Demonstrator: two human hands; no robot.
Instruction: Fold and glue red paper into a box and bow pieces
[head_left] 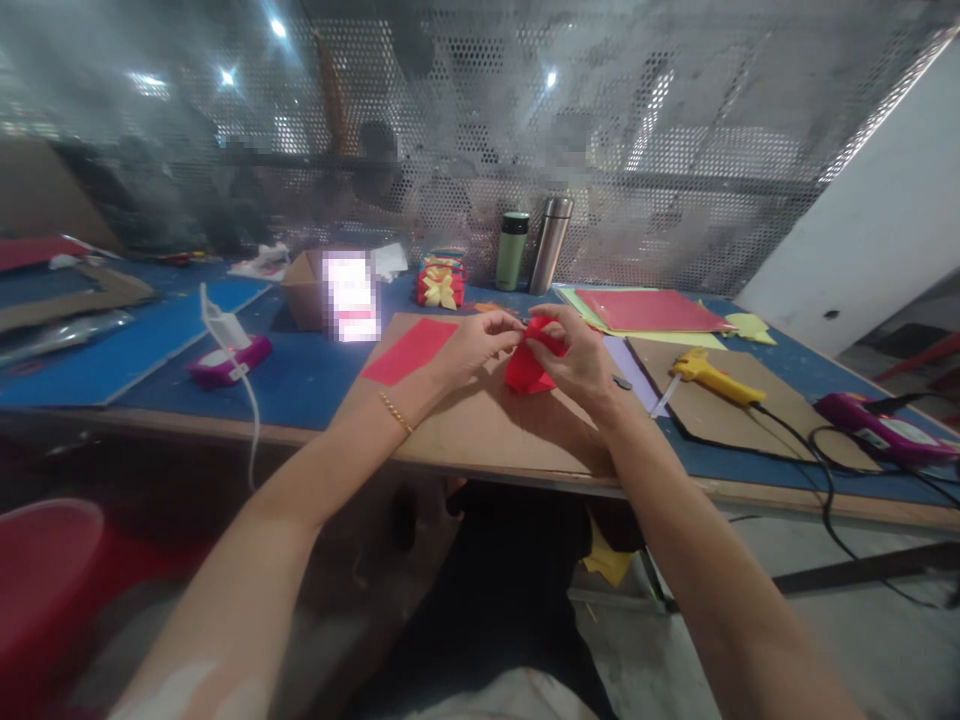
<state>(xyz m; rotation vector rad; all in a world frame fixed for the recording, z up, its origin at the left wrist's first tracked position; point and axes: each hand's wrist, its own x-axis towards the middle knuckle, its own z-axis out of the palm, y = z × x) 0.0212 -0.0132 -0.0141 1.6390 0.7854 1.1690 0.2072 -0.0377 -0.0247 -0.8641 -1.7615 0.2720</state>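
A folded piece of red sheet (526,372), paper or felt, stands above a brown cardboard mat (480,430). My right hand (574,355) grips it from the right, thumb in front and fingers curled over its top. At its upper left edge, the fingers of my left hand (480,345) are pinched together; they partly hide what is between them. A flat red rectangular sheet (412,350) lies on the mat, left of my left hand. Beside my right hand, a small dark tool end (622,382) shows on a lilac sheet (634,375).
To the right, a yellow glue gun (716,377) rests on cardboard (780,425), its cord trailing off the edge. Purple power strips (229,362) sit at both sides. At the back are a lit phone (351,297), yellow-and-red ornaments (441,283), a green tumbler (511,255), a steel flask (551,248) and coloured sheets (652,310).
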